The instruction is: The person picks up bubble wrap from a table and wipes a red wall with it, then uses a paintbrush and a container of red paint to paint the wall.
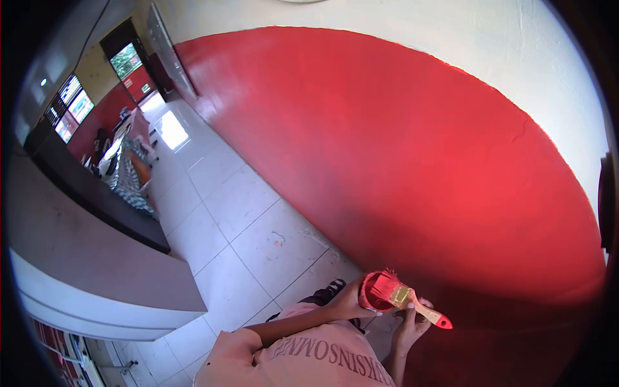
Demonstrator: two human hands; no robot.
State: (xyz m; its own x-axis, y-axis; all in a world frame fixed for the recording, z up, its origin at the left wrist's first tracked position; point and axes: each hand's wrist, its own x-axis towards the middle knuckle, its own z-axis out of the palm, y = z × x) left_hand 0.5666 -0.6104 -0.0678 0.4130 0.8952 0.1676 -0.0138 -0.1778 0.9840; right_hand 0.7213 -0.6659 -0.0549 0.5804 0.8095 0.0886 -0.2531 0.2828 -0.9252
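Note:
My left hand is wrapped round a small container of red paint, held in front of my body. Over the container's opening lies a paintbrush, its bristles coated in red paint. The brush has a metal ferrule and a light wooden handle with a red tip. My right hand grips that handle with closed fingers, close beside the container. Part of the paint inside is hidden behind the bristles.
A red-painted wall with a cream upper part runs along the right. White floor tiles carry some paint flecks. A large grey panel stands at left. Farther back are a cloth-covered table and an open doorway.

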